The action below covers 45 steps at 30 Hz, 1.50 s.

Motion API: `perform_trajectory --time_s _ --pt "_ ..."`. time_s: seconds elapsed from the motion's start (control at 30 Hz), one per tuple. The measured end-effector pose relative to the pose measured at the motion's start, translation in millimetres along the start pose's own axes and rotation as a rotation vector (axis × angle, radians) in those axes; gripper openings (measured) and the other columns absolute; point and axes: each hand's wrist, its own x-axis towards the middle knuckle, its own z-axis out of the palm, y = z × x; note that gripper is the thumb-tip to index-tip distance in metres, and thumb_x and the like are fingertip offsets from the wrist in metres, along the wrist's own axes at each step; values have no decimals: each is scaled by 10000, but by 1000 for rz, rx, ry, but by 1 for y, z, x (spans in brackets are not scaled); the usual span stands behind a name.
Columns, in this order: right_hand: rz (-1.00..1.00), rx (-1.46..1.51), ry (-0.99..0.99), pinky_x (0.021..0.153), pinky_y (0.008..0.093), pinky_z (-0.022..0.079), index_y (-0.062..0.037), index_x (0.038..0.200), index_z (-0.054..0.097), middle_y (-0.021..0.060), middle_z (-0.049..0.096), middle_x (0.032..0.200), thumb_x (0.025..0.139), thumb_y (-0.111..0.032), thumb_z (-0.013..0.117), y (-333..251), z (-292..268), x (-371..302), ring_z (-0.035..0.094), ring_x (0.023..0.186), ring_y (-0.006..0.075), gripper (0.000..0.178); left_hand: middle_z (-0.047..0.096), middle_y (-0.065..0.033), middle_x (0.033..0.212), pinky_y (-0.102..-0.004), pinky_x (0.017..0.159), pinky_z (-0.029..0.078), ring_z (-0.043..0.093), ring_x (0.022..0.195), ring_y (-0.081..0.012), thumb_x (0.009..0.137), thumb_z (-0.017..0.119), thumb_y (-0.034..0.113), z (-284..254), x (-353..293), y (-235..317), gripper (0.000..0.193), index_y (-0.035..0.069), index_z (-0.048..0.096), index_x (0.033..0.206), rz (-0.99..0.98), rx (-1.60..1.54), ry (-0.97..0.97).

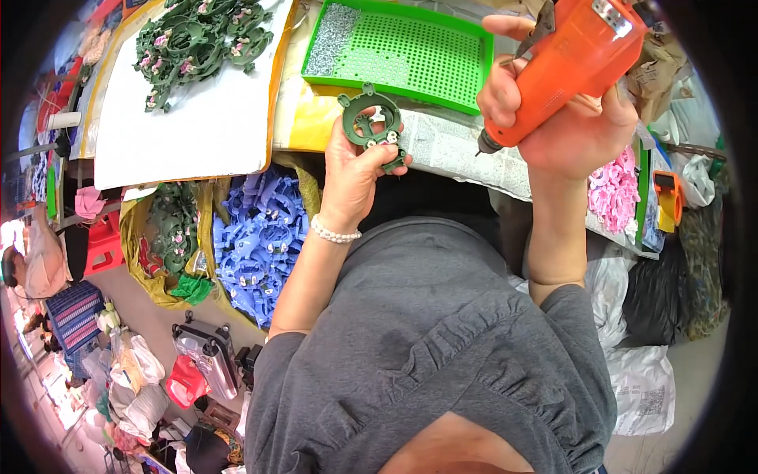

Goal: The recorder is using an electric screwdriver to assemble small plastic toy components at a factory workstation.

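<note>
My left hand [354,172] grips a dark green plastic ring-shaped part [347,126] with small ear-like knobs and white-and-pink bits on its lower side. Thumb and fingers are closed around its lower end. To the right, my right hand [580,142] is wrapped round an orange electric screwdriver [568,67], its dark tip angled down and left, apart from the green part. Beyond both hands lies a bright green tray [486,59] with a grid of holes. Many small silvery pieces, apparently screws, are heaped at the tray's left end [333,39].
A pile of similar green parts [193,43] lies on a white board [181,118] at the far left. Below it stand a yellowish sack of green parts [178,229] and another of blue parts [260,245]. Pink parts [614,189] and an orange tape dispenser [669,201] are at right.
</note>
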Motion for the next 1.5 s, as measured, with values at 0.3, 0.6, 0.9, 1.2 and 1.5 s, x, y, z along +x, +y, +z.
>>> perform_trajectory --time_s 0.3,0.6,0.9,1.2,1.5 --pt "-173 133 315 554 321 489 74 1237 393 182 594 823 808 -690 344 8 20 2 581 600 250 877 596 -163 1056 -307 595 558 646 727 -242 763 539 -49 2 5 -4 485 76 430 1219 -3 21 -7" --pt "-96 -243 101 707 296 473 69 1250 379 96 598 882 770 -526 588 19 -1 -2 579 769 155 792 561 -149 1083 -309 616 565 631 777 -230 781 575 -17 6 -1 3 501 48 370 1234 -24 -17 -23" --pt "-115 -373 313 663 248 470 14 1125 479 48 570 818 840 -236 654 25 -1 2 577 734 107 417 597 -148 1049 -298 588 571 647 732 -230 776 580 -43 8 5 4 461 67 396 1185 -56 -34 -65" --pt "-150 -424 349 619 242 469 9 1064 488 43 568 788 850 -226 641 21 7 -1 565 684 98 353 595 -146 1034 -285 552 553 648 717 -232 780 585 -41 19 3 10 445 79 392 1164 -92 2 -49" --pt "-276 -184 225 602 271 468 28 1054 486 80 568 751 839 -247 593 19 11 -11 537 624 119 366 584 -152 1031 -274 573 551 653 734 -232 775 603 -50 28 -1 10 501 42 382 1216 27 39 -28"
